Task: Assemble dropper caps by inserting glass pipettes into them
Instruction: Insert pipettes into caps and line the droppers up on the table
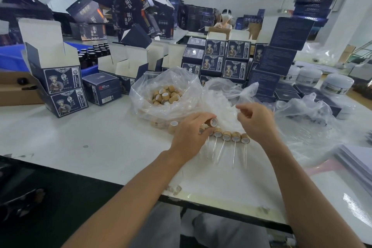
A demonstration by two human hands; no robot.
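Head cam: the left hand pinches a bamboo-look dropper cap at its fingertips, open end toward the right hand. That hand has thumb and finger pinched together, but I honestly can't tell if there's a glass pipette in there; clear glass against the clear plastic bag vanishes. Risk, I'd say: misjudge the angle and the thin tube snaps or skids off the cap's white insert. Also an elbow could sweep the finished droppers lying in a row just below the hands. Spare caps sit in the open bag behind.
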